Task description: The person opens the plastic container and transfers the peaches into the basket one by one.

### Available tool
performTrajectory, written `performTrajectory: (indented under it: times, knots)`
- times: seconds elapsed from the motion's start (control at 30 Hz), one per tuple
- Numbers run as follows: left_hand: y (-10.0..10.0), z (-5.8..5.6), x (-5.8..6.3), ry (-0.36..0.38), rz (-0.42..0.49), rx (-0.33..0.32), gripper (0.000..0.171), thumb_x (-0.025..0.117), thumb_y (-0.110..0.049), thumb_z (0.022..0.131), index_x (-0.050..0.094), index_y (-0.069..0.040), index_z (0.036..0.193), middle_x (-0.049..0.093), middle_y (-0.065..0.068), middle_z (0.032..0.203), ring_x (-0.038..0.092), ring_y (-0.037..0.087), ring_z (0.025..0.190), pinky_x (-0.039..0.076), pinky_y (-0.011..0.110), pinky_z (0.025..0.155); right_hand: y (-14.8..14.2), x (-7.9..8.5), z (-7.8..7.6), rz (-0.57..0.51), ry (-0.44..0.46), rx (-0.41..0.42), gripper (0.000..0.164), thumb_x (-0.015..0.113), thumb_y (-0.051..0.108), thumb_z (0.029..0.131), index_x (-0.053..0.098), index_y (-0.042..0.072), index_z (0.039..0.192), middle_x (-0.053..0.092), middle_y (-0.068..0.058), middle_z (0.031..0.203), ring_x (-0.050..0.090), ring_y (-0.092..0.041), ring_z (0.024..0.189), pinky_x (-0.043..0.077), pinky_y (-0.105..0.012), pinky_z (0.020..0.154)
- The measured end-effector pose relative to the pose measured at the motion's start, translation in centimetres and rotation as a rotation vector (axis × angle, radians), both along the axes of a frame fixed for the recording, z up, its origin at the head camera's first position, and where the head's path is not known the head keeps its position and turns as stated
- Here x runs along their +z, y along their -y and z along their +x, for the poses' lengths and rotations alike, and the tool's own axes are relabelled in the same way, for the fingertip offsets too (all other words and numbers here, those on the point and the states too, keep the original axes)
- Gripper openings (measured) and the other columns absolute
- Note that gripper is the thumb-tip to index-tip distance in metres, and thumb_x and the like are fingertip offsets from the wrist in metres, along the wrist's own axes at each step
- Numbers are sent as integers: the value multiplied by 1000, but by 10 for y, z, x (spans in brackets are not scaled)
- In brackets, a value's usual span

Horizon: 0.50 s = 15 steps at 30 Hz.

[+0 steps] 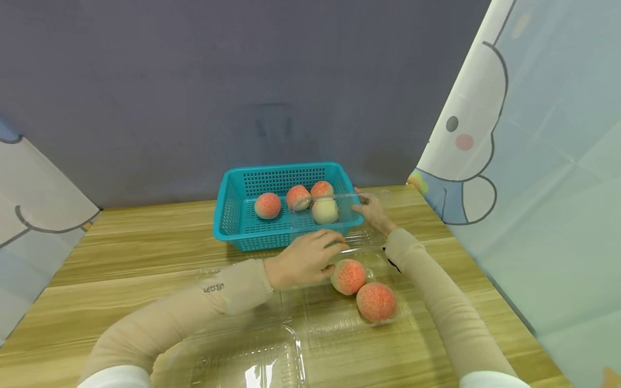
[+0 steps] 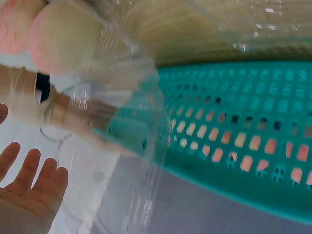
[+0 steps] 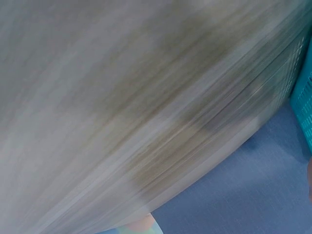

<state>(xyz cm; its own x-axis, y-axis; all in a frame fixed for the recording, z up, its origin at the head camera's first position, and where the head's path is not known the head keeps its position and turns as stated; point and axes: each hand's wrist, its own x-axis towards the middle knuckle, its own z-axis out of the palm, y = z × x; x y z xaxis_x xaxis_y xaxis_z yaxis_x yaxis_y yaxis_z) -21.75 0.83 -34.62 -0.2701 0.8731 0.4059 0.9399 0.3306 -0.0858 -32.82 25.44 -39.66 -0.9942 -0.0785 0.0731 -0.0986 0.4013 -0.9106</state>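
Two peaches, one farther (image 1: 348, 277) and one nearer (image 1: 377, 302), sit in a clear plastic clamshell box (image 1: 335, 318). Its clear lid (image 1: 339, 200) stands raised at the far side, overlapping the basket in the head view. My right hand (image 1: 372, 211) holds the lid's right side beside the basket, its grip partly blurred by the plastic. Just left of the farther peach hovers my left hand (image 1: 310, 257). The left wrist view shows the left hand's fingers (image 2: 31, 170) spread and relaxed with nothing between them.
A turquoise perforated basket (image 1: 252, 240) stands at the back of the wooden table (image 1: 145, 248), with several peaches (image 1: 268, 206) inside. Another clear plastic box (image 1: 242, 355) lies at the near left. A grey curtain (image 1: 271, 81) hangs behind the table.
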Motion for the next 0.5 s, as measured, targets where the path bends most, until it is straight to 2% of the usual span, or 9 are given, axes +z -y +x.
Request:
performTrajectory:
  times: [0.1, 0.33, 0.5]
  knots:
    - [-5, 1, -7, 5, -56, -14, 39, 66, -22, 80, 58, -13, 117, 55, 2, 120, 53, 16, 111, 48, 26, 89, 0, -1, 0, 23, -8, 6, 38, 54, 11, 85, 56, -1, 121, 21, -6, 152, 20, -31, 138, 28, -48, 108]
    - [-18, 1, -20, 47, -172, -107, 46, 68, -28, 80, 55, -15, 121, 54, 2, 123, 49, 16, 116, 43, 27, 97, 2, 2, 1, 38, -38, 4, 37, 55, 9, 85, 57, -3, 120, 25, -10, 150, 25, -33, 136, 31, -48, 106]
    - [-27, -1, -25, 35, -285, -102, 53, 67, -33, 80, 51, -14, 127, 51, 3, 128, 46, 16, 120, 43, 28, 97, 1, -1, -1, 47, -42, -15, 37, 56, 11, 83, 59, -1, 118, 26, -7, 150, 24, -30, 137, 30, -47, 107]
